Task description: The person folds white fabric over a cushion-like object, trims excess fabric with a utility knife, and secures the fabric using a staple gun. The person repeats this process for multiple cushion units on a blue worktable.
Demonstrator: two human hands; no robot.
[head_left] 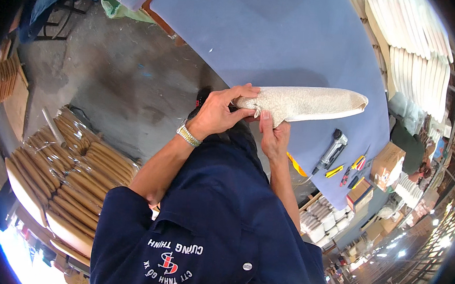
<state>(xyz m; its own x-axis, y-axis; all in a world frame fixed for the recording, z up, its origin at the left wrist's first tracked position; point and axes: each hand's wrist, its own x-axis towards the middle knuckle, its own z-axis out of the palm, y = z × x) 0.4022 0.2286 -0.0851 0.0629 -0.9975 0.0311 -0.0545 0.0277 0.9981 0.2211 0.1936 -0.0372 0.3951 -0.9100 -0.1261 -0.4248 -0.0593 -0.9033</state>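
Note:
A long pad covered in speckled beige fabric point(318, 102), with a pale underside along its near edge, is held over the near edge of the blue-grey table point(296, 37). My left hand point(223, 110) is closed on the pad's left end, thumb below and fingers over the top. Close by, my right hand point(275, 137) pinches the fabric at the pad's near corner. A small twist of cloth or cord point(257, 112) hangs between the two thumbs. Its exact kind I cannot make out.
On the table to the right lie a grey-black handheld tool point(334, 148), a yellow utility knife point(334, 171) and red-handled pliers point(345, 177). A cardboard box point(387, 165) stands beyond. White padded pieces point(414, 75) are stacked at far right, plastic-wrapped brown panels point(80, 169) at left.

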